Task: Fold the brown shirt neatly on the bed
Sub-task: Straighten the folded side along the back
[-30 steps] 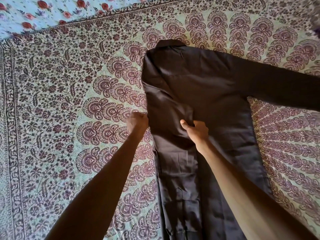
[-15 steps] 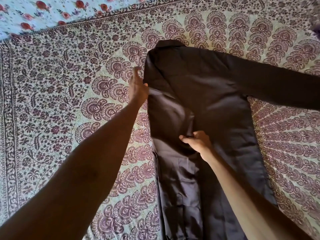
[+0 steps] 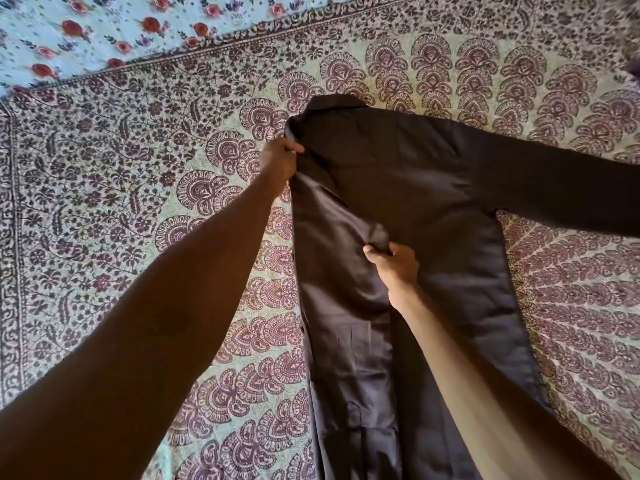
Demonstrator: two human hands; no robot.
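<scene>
shirt (image 3: 398, 209) lies flat on bedspread (image 3: 138, 188), collar at far end, hem toward camera. one sleeve (image 3: 571, 192) runs off to shirt's right. left hand (image 3: 278, 161) at shirt's left shoulder edge, right hand (image 3: 394, 263) on shirt's middle. second sheet (image 3: 86, 32) beyond bedspread, far left.

Soft, dim daylight falls from the right: the right arm (image 3: 460, 368) is lit, the left arm (image 3: 145, 327) dark. Wide-angle bending curves the edges; far corners look blurred.
</scene>
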